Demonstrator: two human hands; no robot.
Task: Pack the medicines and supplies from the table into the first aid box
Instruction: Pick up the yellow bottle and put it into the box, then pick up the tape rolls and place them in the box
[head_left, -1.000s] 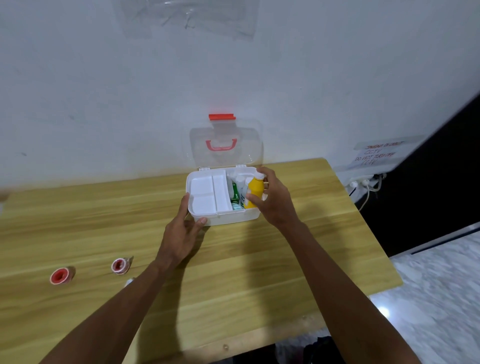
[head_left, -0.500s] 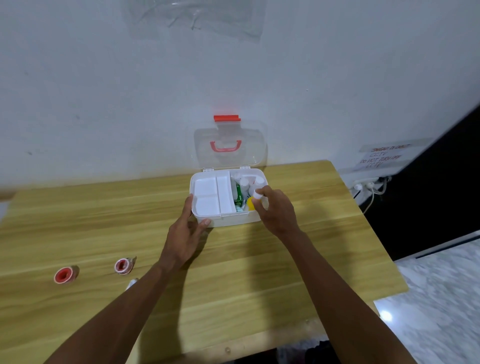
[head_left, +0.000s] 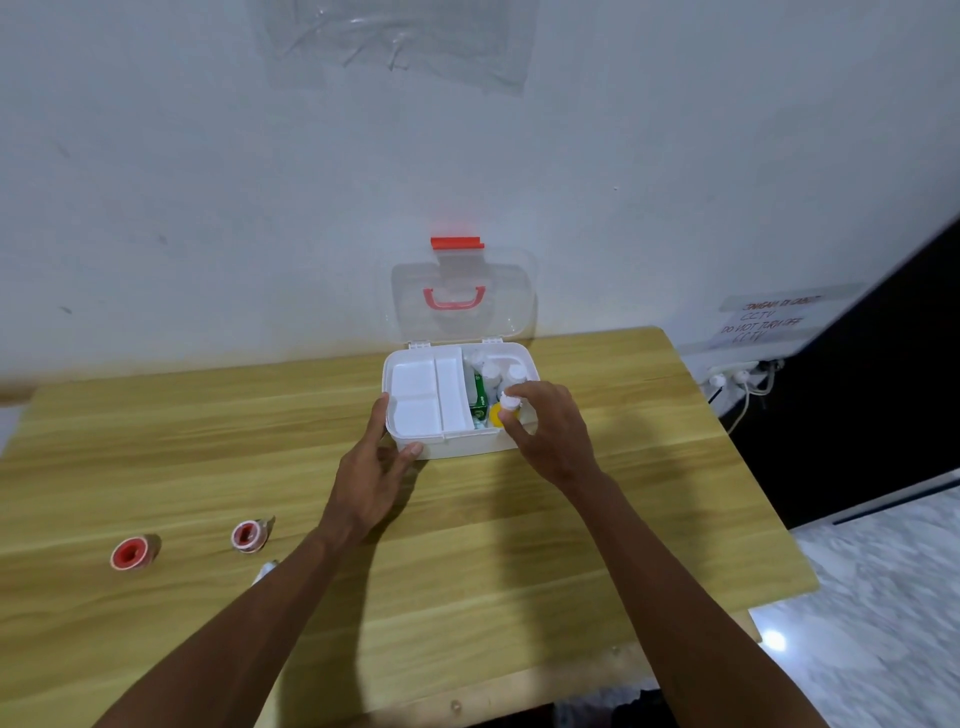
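Observation:
The white first aid box (head_left: 457, 447) sits at the table's far side, its clear lid (head_left: 462, 299) with a red handle standing up against the wall. A white divided tray (head_left: 428, 397) fills its left half. The right half holds white-capped bottles (head_left: 491, 374), a green pack (head_left: 479, 397) and a yellow bottle (head_left: 497, 414). My right hand (head_left: 545, 431) pinches the yellow bottle's white cap, low inside the box. My left hand (head_left: 371, 473) grips the box's front left corner. Two red tape rolls (head_left: 130, 553) (head_left: 249, 535) lie at the left.
A small white item (head_left: 266, 570) peeks out beside my left forearm. The wooden table (head_left: 519, 561) ends at the right, above a marble floor (head_left: 883, 597). A power strip with cables (head_left: 740, 376) hangs on the wall by a taped sign (head_left: 763, 322).
My right hand lowered the yellow bottle from above the rim down into the box's right half. My left hand stayed on the box corner.

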